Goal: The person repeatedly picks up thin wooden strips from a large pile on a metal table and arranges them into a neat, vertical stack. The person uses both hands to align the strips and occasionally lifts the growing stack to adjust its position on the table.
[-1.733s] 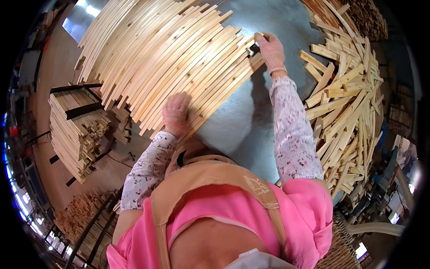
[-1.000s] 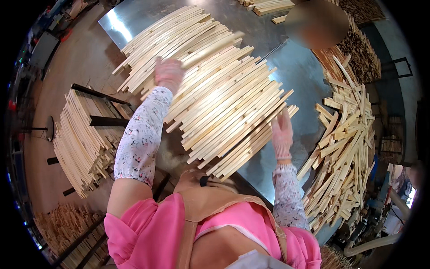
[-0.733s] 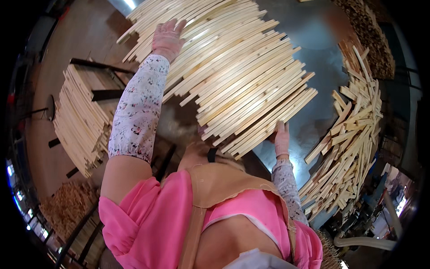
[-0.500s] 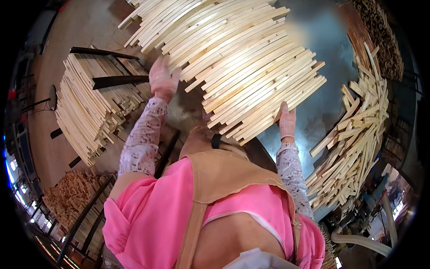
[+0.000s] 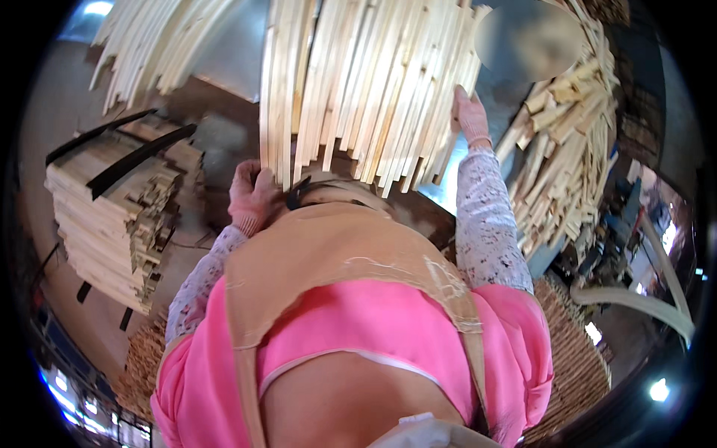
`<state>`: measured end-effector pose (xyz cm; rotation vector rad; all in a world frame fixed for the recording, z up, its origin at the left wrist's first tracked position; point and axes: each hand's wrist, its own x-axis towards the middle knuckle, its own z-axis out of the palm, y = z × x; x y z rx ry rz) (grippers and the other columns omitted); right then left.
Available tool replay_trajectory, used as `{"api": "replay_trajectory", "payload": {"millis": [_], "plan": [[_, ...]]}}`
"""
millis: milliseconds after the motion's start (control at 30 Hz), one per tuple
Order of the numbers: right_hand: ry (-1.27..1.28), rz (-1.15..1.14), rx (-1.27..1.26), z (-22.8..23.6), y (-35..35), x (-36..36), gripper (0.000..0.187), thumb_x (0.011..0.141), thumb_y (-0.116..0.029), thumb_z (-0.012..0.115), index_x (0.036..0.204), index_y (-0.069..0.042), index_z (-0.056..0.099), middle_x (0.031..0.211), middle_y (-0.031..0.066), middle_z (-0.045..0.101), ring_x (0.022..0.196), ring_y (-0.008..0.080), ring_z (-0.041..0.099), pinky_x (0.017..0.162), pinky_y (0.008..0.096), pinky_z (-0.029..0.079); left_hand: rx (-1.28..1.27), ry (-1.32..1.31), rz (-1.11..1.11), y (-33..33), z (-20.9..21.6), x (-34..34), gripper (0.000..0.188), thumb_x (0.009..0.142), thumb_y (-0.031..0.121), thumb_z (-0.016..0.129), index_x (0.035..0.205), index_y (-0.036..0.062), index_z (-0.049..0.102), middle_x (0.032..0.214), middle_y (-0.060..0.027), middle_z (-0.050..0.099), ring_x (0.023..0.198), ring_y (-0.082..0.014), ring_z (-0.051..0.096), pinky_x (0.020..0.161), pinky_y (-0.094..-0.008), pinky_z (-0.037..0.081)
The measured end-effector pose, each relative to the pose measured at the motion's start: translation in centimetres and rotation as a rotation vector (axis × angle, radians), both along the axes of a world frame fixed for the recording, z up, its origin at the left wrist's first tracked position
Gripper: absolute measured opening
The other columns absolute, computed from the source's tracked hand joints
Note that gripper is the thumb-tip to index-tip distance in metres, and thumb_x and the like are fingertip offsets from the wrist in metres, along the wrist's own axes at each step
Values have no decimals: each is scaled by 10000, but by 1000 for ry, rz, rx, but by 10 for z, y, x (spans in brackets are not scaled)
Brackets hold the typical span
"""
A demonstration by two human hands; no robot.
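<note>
A row of pale wooden slats (image 5: 373,89) lies side by side in front of me, their near ends uneven and small gaps between some. My right hand (image 5: 471,118), in a pink knit glove, grips the row's right edge, thumb up along the outermost slat; the other fingers are partly hidden. At the near left corner is my left hand (image 5: 250,196), gloved alike, thumb apart from its bent fingers. It is beside the leftmost slat's end; whether it touches the wood I cannot tell.
More slats (image 5: 160,48) lie at the far left. Below them stands a stack of slats (image 5: 104,216) with dark bars (image 5: 142,160) on top. A jumbled heap of wood pieces (image 5: 556,157) fills the right side. A pale hose (image 5: 635,297) curves at the lower right.
My view has turned, so the slats now point away from me. My left hand has come down and in to the row's near left corner; my right hand stays at the right edge.
</note>
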<state>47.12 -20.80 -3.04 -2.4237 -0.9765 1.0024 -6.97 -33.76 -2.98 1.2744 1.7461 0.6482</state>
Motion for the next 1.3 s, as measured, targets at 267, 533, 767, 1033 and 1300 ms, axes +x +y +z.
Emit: {"api": "replay_trajectory", "payload": {"millis": [267,533,767,1033,1300], "plan": [[-166,220,-85,-16,46,55,941,974,-756,540,1625,-77,512,1517,306,601,1467,431,534,1197,463,422,294,691,-426,249,-11,39,772,983,592,645,1514,32,616,1636,-267,494,1536,-441,425,1238,-537,372],[-5,227,182,-52,93,82,910,896,-525,782,1550,46,508,1395,315,667,1312,392,652,1146,446,499,-115,-200,-160,369,-39,128,1080,907,468,838,1684,-46,290,1643,-256,490,1502,-329,504,1248,-407,397],[467,75,255,-4,109,70,767,936,-231,814,1533,84,449,1295,218,738,1197,277,717,1072,347,558,-153,-393,-173,364,-12,135,1028,906,275,889,1671,-31,274,1495,-190,611,1346,-281,617,1169,-393,482],[672,-174,371,28,95,61,744,901,-105,834,1527,57,466,1321,202,710,1164,278,715,1028,378,597,-150,-658,-135,358,3,137,1125,861,256,941,1703,32,230,1498,-146,600,1362,-256,601,1173,-415,484],[700,-151,581,78,96,53,761,888,-20,797,1549,45,427,1331,181,695,1172,275,711,1037,377,599,-29,-576,-142,368,68,147,1055,861,122,844,1698,19,208,1364,-143,639,1139,-191,672,959,-324,587]]}}
